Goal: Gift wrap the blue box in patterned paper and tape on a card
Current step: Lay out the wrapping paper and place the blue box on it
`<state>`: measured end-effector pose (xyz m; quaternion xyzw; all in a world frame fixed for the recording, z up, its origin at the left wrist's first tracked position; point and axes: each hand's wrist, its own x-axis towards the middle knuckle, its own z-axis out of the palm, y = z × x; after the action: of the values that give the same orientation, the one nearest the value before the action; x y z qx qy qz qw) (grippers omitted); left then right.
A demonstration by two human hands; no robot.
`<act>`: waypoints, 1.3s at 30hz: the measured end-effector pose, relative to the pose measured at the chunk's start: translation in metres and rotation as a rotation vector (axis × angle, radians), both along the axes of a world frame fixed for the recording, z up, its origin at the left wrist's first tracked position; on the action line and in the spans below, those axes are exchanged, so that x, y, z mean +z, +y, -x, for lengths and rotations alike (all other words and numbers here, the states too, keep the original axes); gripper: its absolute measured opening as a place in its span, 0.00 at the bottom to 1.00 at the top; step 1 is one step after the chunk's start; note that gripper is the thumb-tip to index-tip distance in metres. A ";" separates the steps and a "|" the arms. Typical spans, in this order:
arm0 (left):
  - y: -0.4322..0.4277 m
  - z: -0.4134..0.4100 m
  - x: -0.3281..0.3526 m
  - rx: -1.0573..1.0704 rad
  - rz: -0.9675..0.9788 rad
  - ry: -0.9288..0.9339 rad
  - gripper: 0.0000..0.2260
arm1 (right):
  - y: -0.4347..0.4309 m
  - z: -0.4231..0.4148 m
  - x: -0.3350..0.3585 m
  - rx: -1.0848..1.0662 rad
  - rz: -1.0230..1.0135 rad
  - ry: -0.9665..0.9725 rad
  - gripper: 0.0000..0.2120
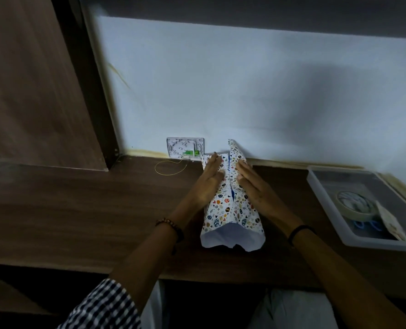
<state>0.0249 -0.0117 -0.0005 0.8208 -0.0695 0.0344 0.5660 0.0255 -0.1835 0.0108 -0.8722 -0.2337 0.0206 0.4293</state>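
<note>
The patterned paper, white with small coloured shapes, is folded up around the blue box on the wooden desk; only a thin blue strip shows in the gap between the two paper edges. My left hand lies flat with straight fingers on the paper's left flap. My right hand presses flat on the right flap. The near end of the paper tube stands open, white inside. The far right corner of the paper sticks up against the wall. A card lies in the tray at the right.
A clear plastic tray at the right holds a roll of tape and blue-handled scissors. A white wall socket plate with a thin yellow wire loop sits behind the box. A dark wooden panel rises at the left.
</note>
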 end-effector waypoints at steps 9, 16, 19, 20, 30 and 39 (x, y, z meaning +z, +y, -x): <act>-0.034 -0.008 0.002 -0.134 -0.154 -0.016 0.24 | -0.036 0.006 0.000 -0.069 -0.040 0.043 0.25; -0.038 -0.016 0.012 -0.173 -0.506 -0.135 0.22 | -0.044 -0.004 0.002 -0.027 0.241 -0.163 0.24; -0.044 -0.017 0.017 -0.245 -0.499 -0.216 0.27 | -0.042 -0.007 -0.001 -0.044 0.221 -0.244 0.23; -0.048 -0.017 0.018 -0.258 -0.486 -0.216 0.29 | -0.040 -0.005 -0.002 -0.071 0.176 -0.258 0.22; -0.068 -0.010 0.014 -0.115 -0.471 -0.302 0.17 | -0.042 0.028 0.001 -0.341 -0.250 -0.346 0.11; -0.067 -0.003 0.016 -0.113 -0.537 -0.302 0.19 | -0.129 0.010 0.009 -0.742 -0.034 -0.293 0.10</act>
<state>0.0281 -0.0790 0.0155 0.9214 -0.2047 0.1048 0.3132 0.0156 -0.3121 0.0203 -0.8838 0.0381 -0.2641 0.3843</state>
